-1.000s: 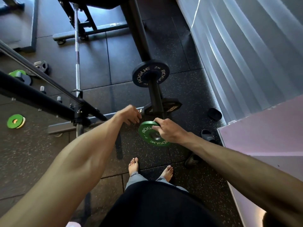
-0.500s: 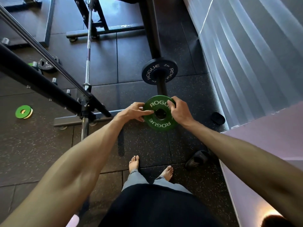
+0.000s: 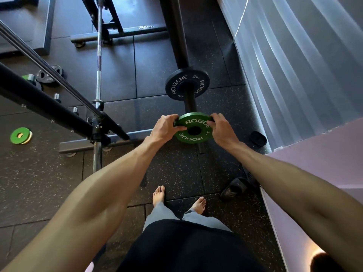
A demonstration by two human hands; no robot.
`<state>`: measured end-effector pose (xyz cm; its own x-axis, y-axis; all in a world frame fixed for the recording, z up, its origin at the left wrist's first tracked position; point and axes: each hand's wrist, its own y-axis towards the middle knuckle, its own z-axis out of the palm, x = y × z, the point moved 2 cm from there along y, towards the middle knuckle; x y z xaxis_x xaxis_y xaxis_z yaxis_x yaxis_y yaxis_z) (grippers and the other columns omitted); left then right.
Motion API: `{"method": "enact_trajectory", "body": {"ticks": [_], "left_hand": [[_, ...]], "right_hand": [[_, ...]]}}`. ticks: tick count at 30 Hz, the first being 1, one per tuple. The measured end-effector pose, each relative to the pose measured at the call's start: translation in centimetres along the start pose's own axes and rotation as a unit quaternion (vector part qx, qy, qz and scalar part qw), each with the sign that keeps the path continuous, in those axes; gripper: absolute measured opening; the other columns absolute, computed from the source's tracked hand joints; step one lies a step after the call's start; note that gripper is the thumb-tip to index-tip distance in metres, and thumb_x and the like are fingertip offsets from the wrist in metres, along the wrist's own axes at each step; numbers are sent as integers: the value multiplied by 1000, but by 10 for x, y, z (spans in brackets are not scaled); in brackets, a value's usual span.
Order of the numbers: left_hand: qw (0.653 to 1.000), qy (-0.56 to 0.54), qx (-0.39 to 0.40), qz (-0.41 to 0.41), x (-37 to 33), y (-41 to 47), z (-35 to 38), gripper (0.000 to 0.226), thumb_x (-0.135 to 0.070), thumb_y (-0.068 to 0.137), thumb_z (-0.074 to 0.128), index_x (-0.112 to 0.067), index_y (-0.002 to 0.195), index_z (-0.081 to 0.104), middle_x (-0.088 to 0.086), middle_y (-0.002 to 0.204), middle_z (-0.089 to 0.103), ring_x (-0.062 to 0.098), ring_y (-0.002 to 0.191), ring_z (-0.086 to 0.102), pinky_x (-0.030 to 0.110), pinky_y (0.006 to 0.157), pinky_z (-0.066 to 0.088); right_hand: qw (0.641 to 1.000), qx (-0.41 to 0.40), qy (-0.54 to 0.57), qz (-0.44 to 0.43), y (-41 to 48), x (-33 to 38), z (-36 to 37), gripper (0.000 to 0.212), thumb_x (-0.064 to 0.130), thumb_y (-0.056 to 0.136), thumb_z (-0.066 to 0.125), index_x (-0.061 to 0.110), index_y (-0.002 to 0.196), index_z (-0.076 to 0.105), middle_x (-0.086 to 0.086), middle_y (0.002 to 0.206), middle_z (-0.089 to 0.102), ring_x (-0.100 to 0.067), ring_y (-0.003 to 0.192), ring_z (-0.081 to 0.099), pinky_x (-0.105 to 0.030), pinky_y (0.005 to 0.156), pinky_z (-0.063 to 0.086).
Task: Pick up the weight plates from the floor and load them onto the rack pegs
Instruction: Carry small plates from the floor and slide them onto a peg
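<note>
Centre frame: green plate (image 3: 193, 128) held at the rack post, below the black plate (image 3: 187, 83). Left hand (image 3: 164, 128) and right hand (image 3: 221, 128) grip opposite rims. Small, rigid, likely dense; rim hold suits.

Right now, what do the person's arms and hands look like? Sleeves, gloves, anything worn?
Left hand and right hand are bare: no gloves, rings or watch visible. Left forearm and right forearm show no sleeves. Below: grey trousers, bare feet.
</note>
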<state>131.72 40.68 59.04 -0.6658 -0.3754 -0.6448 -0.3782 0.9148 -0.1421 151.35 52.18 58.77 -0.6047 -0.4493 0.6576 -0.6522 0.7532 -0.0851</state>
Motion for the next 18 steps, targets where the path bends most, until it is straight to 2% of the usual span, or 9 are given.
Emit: {"method": "enact_trajectory", "body": {"ticks": [2, 5, 8, 12, 15, 18], "left_hand": [[999, 36, -8, 36, 1, -2, 3, 32, -34, 83, 75, -9, 100, 65, 11, 90, 72, 26, 78, 67, 40, 72, 58], [990, 106, -28, 89, -3, -5, 7, 28, -33, 86, 71, -10, 99, 62, 11, 86, 72, 29, 76, 69, 39, 69, 56], [981, 154, -61, 101, -6, 4, 4, 27, -33, 89, 67, -10, 102, 60, 11, 86, 72, 31, 75, 69, 42, 68, 57], [979, 175, -75, 78, -12, 29, -5, 28, -33, 89, 66, -11, 105, 60, 12, 88, 73, 34, 78, 70, 43, 69, 56], [982, 165, -83, 41, -17, 51, -12, 27, -30, 89, 68, -11, 105, 60, 14, 90, 72, 35, 81, 69, 42, 70, 55], [983, 162, -89, -10, -19, 75, -18, 26, -28, 87, 70, -8, 102, 60, 17, 92, 71, 39, 85, 67, 40, 65, 45]], "right_hand": [[999, 11, -30, -11, -3, -5, 3, 24, 23, 105, 44, 5, 112, 56, -11, 105, 53, -26, 87, 59, -45, 78, 53], [992, -10, -119, -51, -3, -11, 2, 27, 28, 103, 47, 7, 118, 57, -11, 108, 50, -25, 92, 58, -41, 75, 57], [984, -39, -167, -53, 6, -9, -6, 28, 33, 102, 51, 10, 115, 60, -10, 101, 53, -26, 91, 59, -41, 68, 56], [995, -48, -76, 51, 28, 2, -7, 19, 28, 100, 55, 12, 104, 63, -9, 96, 69, -28, 86, 66, -40, 72, 53], [989, -63, 13, 136, 49, 9, -8, 17, 27, 99, 57, 12, 105, 62, -8, 97, 70, -27, 90, 66, -41, 76, 55], [983, -43, 53, 172, 77, 20, -9, 20, 24, 99, 55, 10, 114, 58, -10, 108, 67, -23, 94, 60, -35, 77, 47]]}}
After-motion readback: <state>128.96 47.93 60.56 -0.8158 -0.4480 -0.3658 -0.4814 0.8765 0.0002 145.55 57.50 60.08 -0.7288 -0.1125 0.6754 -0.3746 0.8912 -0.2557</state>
